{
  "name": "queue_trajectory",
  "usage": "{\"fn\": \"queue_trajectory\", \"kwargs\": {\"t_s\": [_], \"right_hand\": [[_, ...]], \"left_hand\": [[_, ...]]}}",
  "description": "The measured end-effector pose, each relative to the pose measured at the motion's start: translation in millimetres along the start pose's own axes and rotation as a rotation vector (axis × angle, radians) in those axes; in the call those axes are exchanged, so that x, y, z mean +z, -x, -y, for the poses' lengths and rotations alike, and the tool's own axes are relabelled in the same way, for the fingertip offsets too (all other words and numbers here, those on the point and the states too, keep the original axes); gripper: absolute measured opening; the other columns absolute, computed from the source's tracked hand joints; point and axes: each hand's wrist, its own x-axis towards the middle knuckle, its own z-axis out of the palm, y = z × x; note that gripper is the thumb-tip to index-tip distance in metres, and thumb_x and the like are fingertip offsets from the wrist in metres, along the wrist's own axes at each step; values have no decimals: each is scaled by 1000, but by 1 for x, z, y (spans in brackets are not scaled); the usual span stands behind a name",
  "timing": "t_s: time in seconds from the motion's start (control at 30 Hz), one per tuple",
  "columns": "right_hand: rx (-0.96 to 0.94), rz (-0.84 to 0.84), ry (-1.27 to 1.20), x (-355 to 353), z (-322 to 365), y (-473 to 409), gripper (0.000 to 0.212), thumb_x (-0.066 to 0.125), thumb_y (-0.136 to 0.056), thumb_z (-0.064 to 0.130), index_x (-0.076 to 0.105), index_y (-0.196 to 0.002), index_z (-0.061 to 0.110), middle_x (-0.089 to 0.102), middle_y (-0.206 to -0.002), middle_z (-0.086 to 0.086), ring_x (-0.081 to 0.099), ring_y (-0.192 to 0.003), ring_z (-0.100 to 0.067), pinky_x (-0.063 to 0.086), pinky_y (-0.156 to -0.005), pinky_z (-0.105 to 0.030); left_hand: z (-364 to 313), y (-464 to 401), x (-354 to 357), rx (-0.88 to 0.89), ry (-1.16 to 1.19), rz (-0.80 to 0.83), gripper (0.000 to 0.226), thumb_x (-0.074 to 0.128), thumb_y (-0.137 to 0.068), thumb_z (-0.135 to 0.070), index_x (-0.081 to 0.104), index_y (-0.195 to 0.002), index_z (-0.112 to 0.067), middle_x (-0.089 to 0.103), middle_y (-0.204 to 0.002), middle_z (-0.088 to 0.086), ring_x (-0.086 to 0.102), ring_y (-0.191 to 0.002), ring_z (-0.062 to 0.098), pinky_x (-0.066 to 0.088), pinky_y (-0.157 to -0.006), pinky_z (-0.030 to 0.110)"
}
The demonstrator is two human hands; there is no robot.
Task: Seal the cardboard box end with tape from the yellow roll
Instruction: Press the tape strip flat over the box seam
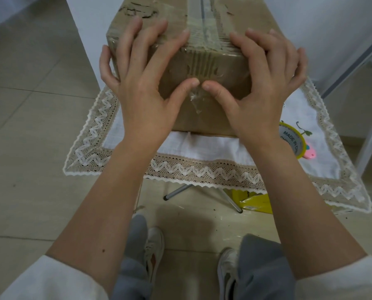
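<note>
The box sits on a lace-edged cloth over a small counter, its near end facing the person. Clear tape already runs down the middle of the top, over the near edge and partway down the end face, where it ends in a crinkled tail.

Both hands are spread flat on the box, clenched on nothing. The left hand drapes over the left part of the near edge, fingers on the top and thumb pressed on the end face. The right hand mirrors it on the right, thumb beside the other. The two thumb tips nearly meet at the tape, just above the tail.

The roll lies on the cloth to the right of the box, partly hidden by the right wrist, with something pink beside it; neither hand touches it.

The job looks almost finished: the strip is laid and appears cut free from the roll. What seems left is smoothing down the loose, wrinkled tail. Whether the far end is sealed cannot be told.
</note>
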Motion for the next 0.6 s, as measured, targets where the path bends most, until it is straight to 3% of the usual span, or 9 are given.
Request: {"fn": "queue_trajectory", "kwargs": {"t_s": [0.1, 0.17, 0.23, 0.3, 0.4, 0.47, 0.53, 0.6], "right_hand": [[6, 3, 3, 0, 0, 0, 62, 69, -78, 67, 65, -125, 25, 60, -128, 2, 46, -131, -21, 23, -113, -58], [12, 13, 0, -1, 1, -1, 66, 69, -77, 68, 64, -125, 24, 60, -129, 1, 46, -132, -22, 22, -113, -59], [3, 34, 3, -4, 0, -1, 72, 69, -75, 72, 63, -127, 24, 59, -131, 0, 45, -133, -23, 21, -113, -59], [-3, 61, 12, -6, 0, -1, 78, 68, -73, 75, 62, -130, 23, 56, -134, -1, 43, -135, -26, 20, -114, -60], [-7, 86, 74, -8, 2, 2, 83, 66, -73, 76, 57, -135, 21, 50, -143, -7, 38, -140, -32, 17, -115, -62], [22, 19, 69, -10, 5, 10, 73, 70, -79, 65, 59, -133, 17, 49, -144, -13, 39, -138, -35, 21, -115, -58], [64, -116, -38, -12, 10, 21, 44, 74, -86, 42, 67, -117, 11, 60, -127, -14, 53, -121, -35, 35, -107, -44], [130, -149, -161, -13, 16, 33, 21, 69, -92, 27, 70, -97, 6, 65, -103, -12, 59, -98, -28, 37, -93, -22]], "left_hand": [[-6, 7, -1, -34, 54, -25, 46, 69, -89, -47, 61, -130, -28, 48, -149, 3, 31, -144, 27, 11, -116, 54], [-11, 14, -2, -76, 111, -103, 37, 72, -89, -34, 65, -123, -21, 51, -145, 9, 37, -141, 32, 18, -116, 50], [-15, 20, -1, -116, 168, -225, 23, 75, -86, -19, 69, -107, -12, 60, -125, 13, 52, -121, 32, 36, -106, 42], [-20, 24, -2, -258, 272, -267, 13, 72, -85, -12, 64, -94, -8, 63, -100, 8, 59, -95, 22, 48, -88, 38], [-25, 28, -2, -679, 452, -55, 9, 66, -89, -24, 63, -83, -19, 67, -76, -7, 59, -68, 6, 52, -70, 31], [-31, 27, -2, -983, 551, 197, 24, 58, -94, -34, 70, -79, -21, 74, -77, -6, 63, -63, 3, 53, -64, 24], [-36, 24, -6, -1172, 642, 409, 38, 44, -100, -34, 75, -87, -17, 78, -83, -3, 64, -61, 3, 48, -56, 19], [-37, 21, -8, -1227, 700, 538, 44, 34, -99, -30, 76, -90, -21, 79, -89, -6, 61, -69, 9, 45, -63, 24]]}}
